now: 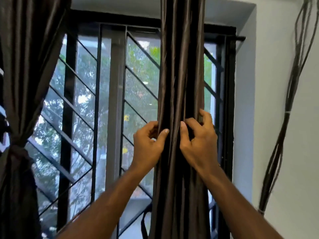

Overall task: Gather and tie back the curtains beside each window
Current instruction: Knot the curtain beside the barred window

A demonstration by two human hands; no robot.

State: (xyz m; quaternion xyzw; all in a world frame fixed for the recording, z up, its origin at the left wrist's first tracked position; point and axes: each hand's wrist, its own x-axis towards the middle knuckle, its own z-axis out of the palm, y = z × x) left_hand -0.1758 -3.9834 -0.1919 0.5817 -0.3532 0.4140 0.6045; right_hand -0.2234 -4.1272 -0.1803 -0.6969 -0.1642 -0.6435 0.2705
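A dark brown curtain (181,66) hangs bunched into a narrow column of folds in front of the right half of the window (110,100), and both hands are raised to it at the same height. The left hand (148,144) is at the column's left edge, fingers curled behind the outer fold and thumb pressed on its front, so it pinches that fold. The right hand (198,138) is on the column's right side, its fingers bent and hooked into the pleats, thumb lying against the front of the cloth; it grips the folds there. The two thumbs lie close together with a strip of fabric between them. Below the hands the curtain falls straight down past the lower edge of the view, and a dark strap (143,223) dangles just beside its left edge near the bottom. At the far left a second curtain (25,57) of the same cloth is already drawn aside and cinched by a tie (17,144) at its waist. Behind the curtains the window has a black grille (69,83) with slanted bars, green foliage blurred beyond it. On the white wall (276,83) to the right, a bundle of cables (293,83) runs top to bottom.
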